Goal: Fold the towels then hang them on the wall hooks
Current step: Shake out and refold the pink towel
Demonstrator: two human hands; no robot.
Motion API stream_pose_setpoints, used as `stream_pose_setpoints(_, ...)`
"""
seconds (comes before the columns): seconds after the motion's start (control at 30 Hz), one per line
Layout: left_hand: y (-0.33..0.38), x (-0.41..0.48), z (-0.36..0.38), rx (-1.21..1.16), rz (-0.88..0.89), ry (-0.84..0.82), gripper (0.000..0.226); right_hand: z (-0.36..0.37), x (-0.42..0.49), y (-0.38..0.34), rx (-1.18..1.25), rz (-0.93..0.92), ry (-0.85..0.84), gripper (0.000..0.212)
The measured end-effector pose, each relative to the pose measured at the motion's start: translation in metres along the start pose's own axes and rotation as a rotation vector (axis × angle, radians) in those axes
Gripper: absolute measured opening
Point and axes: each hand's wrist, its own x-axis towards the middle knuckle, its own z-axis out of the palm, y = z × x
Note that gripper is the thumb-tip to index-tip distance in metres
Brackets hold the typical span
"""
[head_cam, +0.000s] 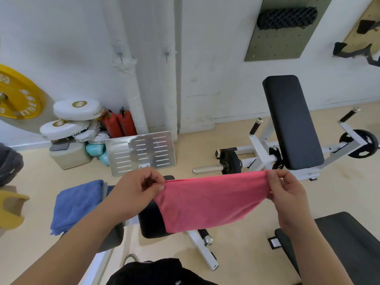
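Observation:
A pink towel [207, 200] hangs in the air in front of me, stretched out between both hands. My left hand [135, 192] pinches its upper left corner, and my right hand [287, 194] pinches the upper right corner. A blue towel [76, 204] lies folded on a padded bench at the lower left. Two small metal hooks are fixed to the white wall ahead, the left hook [120, 55] and the right hook [166, 55], both bare.
A weight bench with a black pad [292, 122] and loaded plates stands at the right. White pads, red extinguishers [119, 124] and a metal plate [141, 152] sit by the wall. Another black seat [349, 241] is at the lower right.

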Motion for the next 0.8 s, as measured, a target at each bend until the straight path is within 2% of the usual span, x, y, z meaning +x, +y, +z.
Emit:
stream_pose_setpoints(0.1, -0.003, 0.001, -0.005, -0.010, 0.000, -0.093, 0.025, -0.001, 0.004, -0.004, -0.014, -0.017, 0.006, 0.014)
stream_pose_setpoints(0.23, -0.006, 0.002, -0.010, -0.054, -0.047, -0.112, 0.034, -0.008, 0.009, -0.005, -0.074, -0.063, -0.025, 0.012)
stream_pose_setpoints(0.37, -0.011, 0.003, -0.015, -0.036, -0.083, -0.151, 0.017, -0.012, 0.008, -0.005, -0.079, -0.074, -0.085, 0.011)
stream_pose_setpoints(0.43, -0.007, -0.002, -0.019, -0.208, -0.100, -0.162, 0.011, -0.015, 0.008, -0.005, -0.041, -0.065, -0.102, 0.012)
stream_pose_setpoints(0.5, -0.004, -0.005, -0.019, -0.506, -0.137, -0.155, 0.010, -0.014, 0.008, -0.004, -0.020, -0.043, -0.122, 0.012)
stream_pose_setpoints(0.57, -0.008, -0.002, -0.014, -0.640, -0.189, -0.100, 0.017, -0.005, 0.006, -0.001, -0.027, -0.018, -0.163, 0.013)
stream_pose_setpoints(0.67, -0.023, 0.002, -0.001, -0.508, -0.250, 0.033, 0.031, 0.010, 0.000, 0.007, -0.093, 0.006, -0.155, 0.014)
stream_pose_setpoints(0.8, -0.037, 0.001, 0.002, -0.501, -0.278, 0.083, 0.011, 0.007, -0.008, 0.013, -0.146, 0.002, -0.145, 0.016)
